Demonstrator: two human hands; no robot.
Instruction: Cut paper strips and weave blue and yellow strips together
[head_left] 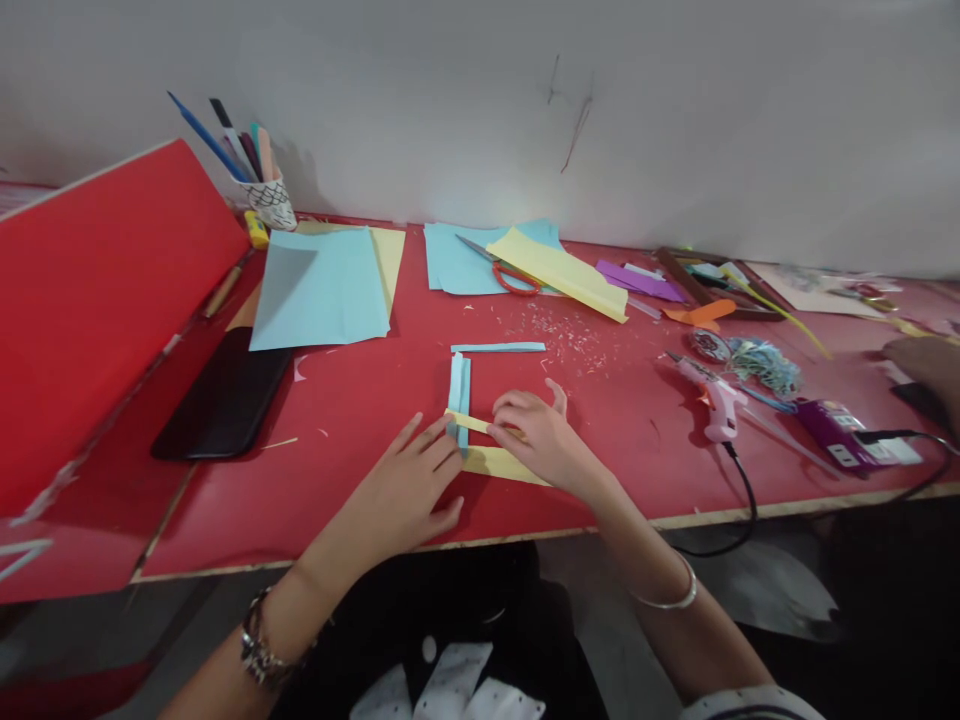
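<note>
My left hand (405, 485) rests with its fingers spread, the fingertips on the lower part of the blue paper strips (458, 385) and the left end of a narrow yellow paper strip (471, 422). That yellow strip lies across the blue ones. Its right part disappears under the closed fingers of my right hand (540, 437), which grip it. Below, a wider yellow paper strip (499, 463) lies flat, partly covered by both hands. Another folded blue strip (499, 347) lies apart, just beyond the upright blue ones.
Scissors (517, 279) lie among paper sheets at the back. A phone (225, 395) and a red board (112, 300) are left. On the right are a pink glue gun (721, 405), a purple power strip (847, 435), and another person's hand (926, 365). The table's edge (517, 535) is close.
</note>
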